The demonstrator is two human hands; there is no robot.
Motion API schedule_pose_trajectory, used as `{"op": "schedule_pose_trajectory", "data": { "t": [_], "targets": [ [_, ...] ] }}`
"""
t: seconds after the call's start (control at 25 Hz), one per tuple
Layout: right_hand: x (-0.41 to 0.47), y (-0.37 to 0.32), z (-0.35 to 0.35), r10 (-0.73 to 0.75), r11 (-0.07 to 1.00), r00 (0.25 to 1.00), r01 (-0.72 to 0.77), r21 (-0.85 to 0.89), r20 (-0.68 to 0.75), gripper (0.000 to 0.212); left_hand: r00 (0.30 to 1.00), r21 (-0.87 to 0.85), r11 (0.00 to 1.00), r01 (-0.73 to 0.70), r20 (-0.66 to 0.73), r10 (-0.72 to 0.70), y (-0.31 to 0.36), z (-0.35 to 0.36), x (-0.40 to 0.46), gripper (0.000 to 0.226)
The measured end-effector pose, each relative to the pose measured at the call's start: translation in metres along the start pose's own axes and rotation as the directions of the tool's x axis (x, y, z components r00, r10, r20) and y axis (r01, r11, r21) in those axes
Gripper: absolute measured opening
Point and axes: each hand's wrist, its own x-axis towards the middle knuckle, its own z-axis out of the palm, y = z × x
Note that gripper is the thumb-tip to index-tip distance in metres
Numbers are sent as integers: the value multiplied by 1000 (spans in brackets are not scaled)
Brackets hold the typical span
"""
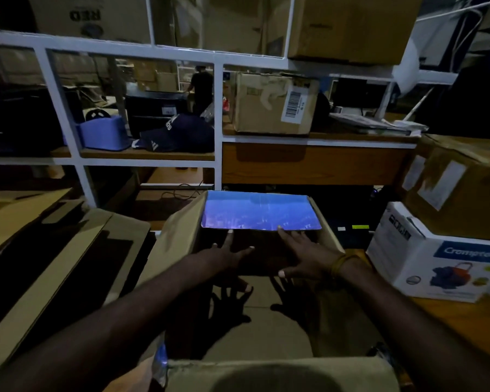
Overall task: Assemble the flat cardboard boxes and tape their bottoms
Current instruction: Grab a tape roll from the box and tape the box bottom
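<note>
An opened cardboard box stands in front of me with its flaps up. Its far flap shows a blue printed face and tilts toward me. The near flap fills the bottom of the view. My left hand reaches into the box with fingers spread, fingertips close to the blue flap's lower edge. My right hand is spread too, its fingertips touching that same edge. Neither hand holds anything. No tape is in view.
Flat cardboard sheets lie stacked at the left. A white Crompton box sits at the right with a brown box on top. A white shelf frame behind holds a labelled box, a cap and a blue tub.
</note>
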Motion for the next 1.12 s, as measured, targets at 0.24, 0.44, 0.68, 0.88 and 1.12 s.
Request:
{"op": "schedule_pose_trajectory", "data": {
  "t": [0.24,0.44,0.68,0.88,1.12],
  "targets": [
    [22,-5,-23,8,999,956,-22,-44,-293,116,955,205,979,19,-294,43,13,-42,7,105],
    [57,14,-42,58,970,932,-138,-200,-359,111,803,279,960,24,-578,148,-15,-67,55,100],
    [104,46,-54,169,977,928,-202,-65,-331,101,873,160,978,137,-486,-43,-42,-84,102,105],
    [123,55,-50,206,968,908,-243,-59,-364,91,900,77,983,168,-419,-121,-44,-87,112,98],
    [115,52,-50,207,971,895,-238,-30,-396,87,857,151,964,218,-502,-116,-41,-78,102,76]
  ]
}}
